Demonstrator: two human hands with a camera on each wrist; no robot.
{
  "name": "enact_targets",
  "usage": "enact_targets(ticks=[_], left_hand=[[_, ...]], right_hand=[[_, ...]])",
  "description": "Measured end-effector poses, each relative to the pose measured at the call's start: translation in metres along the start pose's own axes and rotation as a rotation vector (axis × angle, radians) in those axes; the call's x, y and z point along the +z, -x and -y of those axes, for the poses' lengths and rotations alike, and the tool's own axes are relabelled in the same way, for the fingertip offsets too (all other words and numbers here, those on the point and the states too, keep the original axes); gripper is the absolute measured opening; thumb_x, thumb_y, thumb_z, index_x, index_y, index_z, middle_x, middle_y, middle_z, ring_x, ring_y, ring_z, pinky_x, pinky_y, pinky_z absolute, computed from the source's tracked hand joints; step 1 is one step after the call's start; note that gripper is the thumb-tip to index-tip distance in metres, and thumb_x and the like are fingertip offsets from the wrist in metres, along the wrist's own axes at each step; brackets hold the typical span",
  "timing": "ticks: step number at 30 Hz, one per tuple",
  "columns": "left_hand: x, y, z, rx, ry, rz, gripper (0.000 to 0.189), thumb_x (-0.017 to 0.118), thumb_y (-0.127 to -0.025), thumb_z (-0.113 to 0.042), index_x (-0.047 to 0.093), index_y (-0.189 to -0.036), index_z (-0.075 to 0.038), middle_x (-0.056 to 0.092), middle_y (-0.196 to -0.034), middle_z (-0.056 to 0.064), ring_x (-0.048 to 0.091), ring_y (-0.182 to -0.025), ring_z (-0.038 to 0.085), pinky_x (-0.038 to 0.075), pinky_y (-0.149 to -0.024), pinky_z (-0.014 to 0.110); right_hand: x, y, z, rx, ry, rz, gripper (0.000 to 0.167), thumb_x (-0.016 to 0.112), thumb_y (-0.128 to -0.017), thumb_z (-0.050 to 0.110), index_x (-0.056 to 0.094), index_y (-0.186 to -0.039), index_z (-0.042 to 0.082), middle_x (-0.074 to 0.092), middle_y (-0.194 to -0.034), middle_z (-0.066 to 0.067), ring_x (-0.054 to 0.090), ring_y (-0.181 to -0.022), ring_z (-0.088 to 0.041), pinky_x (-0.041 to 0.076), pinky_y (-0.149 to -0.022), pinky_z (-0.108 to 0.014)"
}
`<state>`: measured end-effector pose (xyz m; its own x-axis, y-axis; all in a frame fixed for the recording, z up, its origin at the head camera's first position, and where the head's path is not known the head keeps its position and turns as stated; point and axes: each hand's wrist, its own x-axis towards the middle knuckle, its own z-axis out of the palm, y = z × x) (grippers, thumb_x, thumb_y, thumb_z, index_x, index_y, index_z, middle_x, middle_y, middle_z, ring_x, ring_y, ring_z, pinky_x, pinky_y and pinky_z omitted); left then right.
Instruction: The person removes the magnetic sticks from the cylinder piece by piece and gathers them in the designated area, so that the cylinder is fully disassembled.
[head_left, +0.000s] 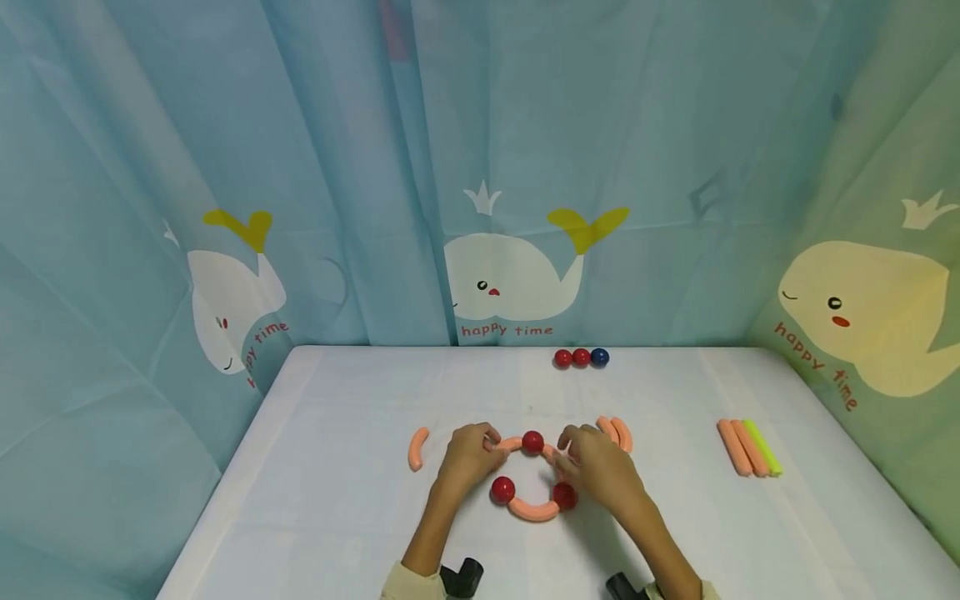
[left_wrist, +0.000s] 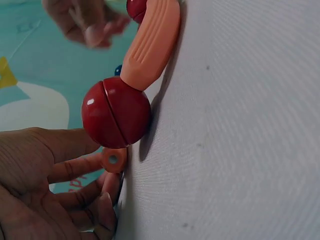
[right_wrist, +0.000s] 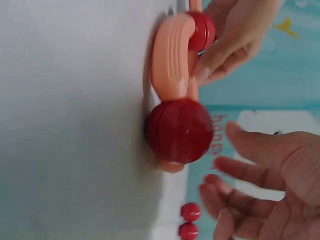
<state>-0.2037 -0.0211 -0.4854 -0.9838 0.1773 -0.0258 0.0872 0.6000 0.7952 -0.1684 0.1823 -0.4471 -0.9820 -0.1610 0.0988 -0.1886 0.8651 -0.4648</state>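
Three red balls and curved orange rods form a ring on the table, with one red ball (head_left: 532, 442) at the far side. Two more, a left red ball (left_wrist: 116, 112) and a right red ball (right_wrist: 179, 131), are joined by the near curved rod (head_left: 534, 510). At the ring's upper left, my left hand (head_left: 471, 454) pinches a curved orange rod (left_wrist: 113, 160) whose holed end faces the left wrist camera. My right hand (right_wrist: 270, 185) is beside the ring's right side, fingers loosely extended and holding nothing; in the head view it partly hides the upper-right rod (head_left: 551, 452).
A single curved orange rod (head_left: 417, 449) lies left of the ring, and two curved rods (head_left: 616, 433) lie behind my right hand. Two red balls and a blue ball (head_left: 599, 357) line the far edge. Straight orange rods (head_left: 738, 450) and a green rod (head_left: 763, 447) are at right.
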Motion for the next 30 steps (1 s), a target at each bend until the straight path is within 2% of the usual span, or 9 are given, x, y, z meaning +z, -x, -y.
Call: enact_targets(ticks=[2, 5, 7, 10, 14, 19, 30], left_hand=[[0.0, -0.001, -0.001, 0.021, -0.02, -0.001, 0.021, 0.076, -0.081, -0.009, 0.07, -0.099, 0.0, 0.058, -0.075, 0.002, 0.05, -0.066, 0.013, 0.042, -0.055, 0.024], [0.0, -0.002, -0.001, 0.048, -0.036, -0.001, 0.021, 0.075, -0.08, -0.006, 0.071, -0.1, 0.001, 0.057, -0.075, 0.003, 0.048, -0.067, 0.013, 0.04, -0.055, 0.023], [0.001, -0.002, -0.002, 0.065, -0.04, -0.001, 0.02, 0.075, -0.081, -0.005, 0.072, -0.1, 0.002, 0.06, -0.077, 0.004, 0.049, -0.067, 0.012, 0.041, -0.056, 0.023], [0.003, -0.002, -0.002, 0.085, -0.042, -0.013, 0.02, 0.075, -0.081, -0.004, 0.073, -0.1, 0.002, 0.063, -0.08, 0.006, 0.05, -0.068, 0.011, 0.042, -0.056, 0.022], [0.003, -0.003, -0.002, 0.086, -0.049, -0.029, 0.021, 0.076, -0.082, -0.005, 0.073, -0.101, 0.001, 0.062, -0.083, 0.007, 0.049, -0.068, 0.011, 0.041, -0.055, 0.022], [0.005, -0.003, -0.001, 0.083, -0.073, -0.041, 0.021, 0.076, -0.082, -0.007, 0.074, -0.101, 0.0, 0.06, -0.085, 0.008, 0.047, -0.07, 0.011, 0.04, -0.056, 0.022], [0.01, -0.002, 0.0, 0.079, -0.065, -0.047, 0.019, 0.076, -0.082, -0.006, 0.074, -0.1, 0.0, 0.061, -0.083, 0.008, 0.048, -0.067, 0.01, 0.04, -0.054, 0.022]], right_hand=[[0.003, -0.011, -0.006, -0.025, -0.079, -0.011, 0.023, 0.076, -0.085, 0.019, 0.069, -0.102, 0.006, 0.065, -0.088, -0.007, 0.06, -0.081, -0.019, 0.053, -0.068, -0.035], [0.012, -0.025, -0.016, -0.05, -0.245, 0.021, 0.031, 0.075, -0.085, 0.015, 0.066, -0.113, 0.002, 0.068, -0.105, -0.014, 0.063, -0.099, -0.029, 0.054, -0.086, -0.044], [0.019, -0.031, -0.022, -0.051, -0.328, 0.051, 0.034, 0.075, -0.085, 0.013, 0.065, -0.115, 0.001, 0.068, -0.108, -0.015, 0.064, -0.102, -0.031, 0.054, -0.088, -0.045], [0.028, -0.036, -0.025, -0.043, -0.406, 0.082, 0.034, 0.075, -0.085, 0.013, 0.066, -0.115, 0.002, 0.069, -0.107, -0.012, 0.065, -0.1, -0.028, 0.055, -0.086, -0.04], [0.033, -0.039, -0.024, -0.023, -0.438, 0.083, 0.03, 0.075, -0.085, 0.012, 0.068, -0.113, 0.004, 0.071, -0.103, -0.008, 0.066, -0.096, -0.023, 0.054, -0.081, -0.032], [0.034, -0.04, -0.021, -0.001, -0.439, 0.094, 0.027, 0.076, -0.084, 0.01, 0.069, -0.11, 0.006, 0.071, -0.101, -0.006, 0.066, -0.094, -0.021, 0.052, -0.078, -0.028], [0.036, -0.04, -0.024, 0.003, -0.387, 0.101, 0.024, 0.077, -0.084, 0.012, 0.07, -0.107, 0.008, 0.071, -0.097, -0.003, 0.066, -0.092, -0.018, 0.052, -0.08, -0.033]])
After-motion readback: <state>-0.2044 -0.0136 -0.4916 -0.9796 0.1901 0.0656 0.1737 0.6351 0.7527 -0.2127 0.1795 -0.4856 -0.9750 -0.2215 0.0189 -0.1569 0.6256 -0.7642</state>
